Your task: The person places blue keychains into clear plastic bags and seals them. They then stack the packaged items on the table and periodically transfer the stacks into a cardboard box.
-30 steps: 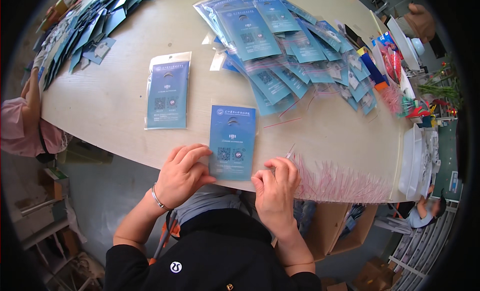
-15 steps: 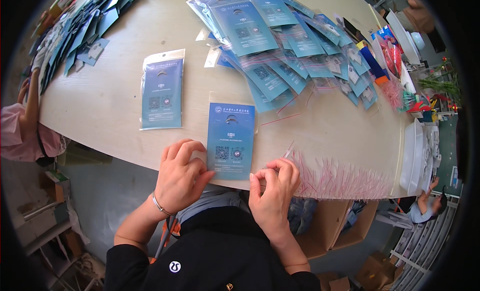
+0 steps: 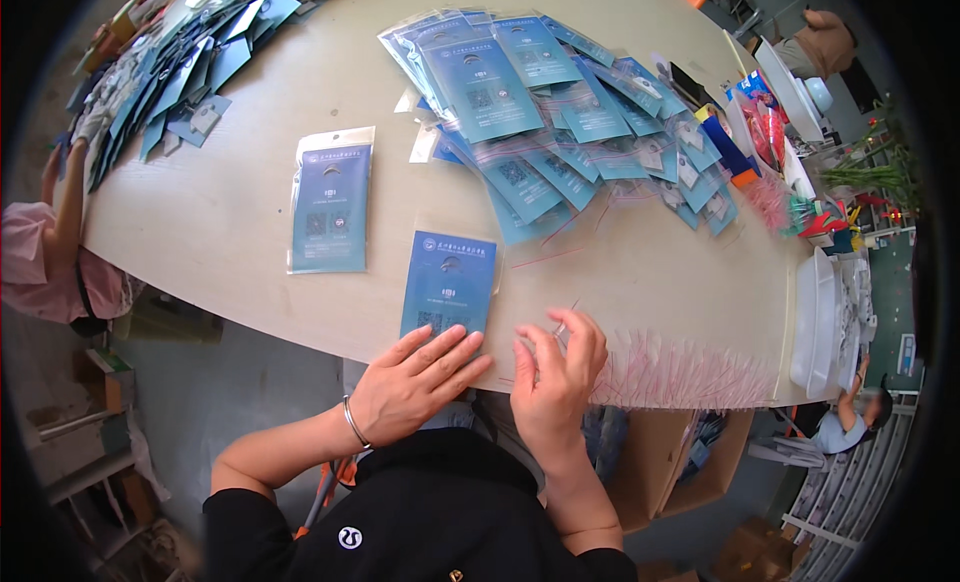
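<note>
A blue printed card in a clear plastic bag [image 3: 448,272] lies flat at the table's near edge. My left hand [image 3: 420,377] rests across its lower part, fingers stretched out and covering the print there. To the right of the bag is my right hand [image 3: 560,377], its fingers bent with the thumb near the index finger. A thin pale strip [image 3: 566,320] shows at those fingertips. Farther left lies another bagged blue card [image 3: 331,207], apart from both hands. A large heap of bagged cards [image 3: 490,92] spreads over the far middle and right.
Many thin pink-and-clear strips [image 3: 690,370] line the near right table edge. White trays [image 3: 818,322] stand at the right. More blue cards [image 3: 185,77] pile up far left, where another person's arm [image 3: 68,197] reaches in. Cardboard boxes [image 3: 650,462] stand below the table.
My left hand has gone from curled at the card's lower left corner to lying flat on it. The bag has shifted slightly left and nearer. My right hand has moved off its corner.
</note>
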Demonstrator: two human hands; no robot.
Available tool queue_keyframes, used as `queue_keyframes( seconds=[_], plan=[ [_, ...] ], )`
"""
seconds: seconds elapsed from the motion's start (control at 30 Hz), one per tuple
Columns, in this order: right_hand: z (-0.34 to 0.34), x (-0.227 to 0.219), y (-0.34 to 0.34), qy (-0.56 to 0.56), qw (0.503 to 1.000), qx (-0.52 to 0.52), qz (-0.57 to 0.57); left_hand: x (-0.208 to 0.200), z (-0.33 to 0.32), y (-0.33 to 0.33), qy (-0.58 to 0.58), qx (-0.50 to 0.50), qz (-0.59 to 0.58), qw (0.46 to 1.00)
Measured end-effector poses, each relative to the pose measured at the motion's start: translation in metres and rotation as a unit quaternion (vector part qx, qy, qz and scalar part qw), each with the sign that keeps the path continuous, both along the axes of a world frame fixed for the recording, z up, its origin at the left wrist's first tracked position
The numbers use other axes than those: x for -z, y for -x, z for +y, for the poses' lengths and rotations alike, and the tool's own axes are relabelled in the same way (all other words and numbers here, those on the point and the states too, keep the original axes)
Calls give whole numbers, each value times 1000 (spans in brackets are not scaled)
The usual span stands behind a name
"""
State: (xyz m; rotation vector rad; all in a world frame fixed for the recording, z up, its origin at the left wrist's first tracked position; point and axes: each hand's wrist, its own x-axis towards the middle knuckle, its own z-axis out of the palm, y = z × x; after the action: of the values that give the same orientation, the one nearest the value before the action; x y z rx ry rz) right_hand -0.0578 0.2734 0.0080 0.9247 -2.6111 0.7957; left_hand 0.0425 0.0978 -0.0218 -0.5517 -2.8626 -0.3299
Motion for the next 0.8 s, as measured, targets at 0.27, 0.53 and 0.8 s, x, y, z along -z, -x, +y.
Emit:
queue_keyframes(
  seconds=[0.27,0.53,0.8],
  plan=[
    [-22,8,27,-139,987,-64,38,-36,-64,-16,-34,-58,251,966],
    [-23,12,-32,-123,978,-167,7,-21,-69,41,-47,-150,-9,988],
    [-3,13,-32,-84,966,-239,-39,-18,-38,61,-56,-33,-84,994]
  ],
)
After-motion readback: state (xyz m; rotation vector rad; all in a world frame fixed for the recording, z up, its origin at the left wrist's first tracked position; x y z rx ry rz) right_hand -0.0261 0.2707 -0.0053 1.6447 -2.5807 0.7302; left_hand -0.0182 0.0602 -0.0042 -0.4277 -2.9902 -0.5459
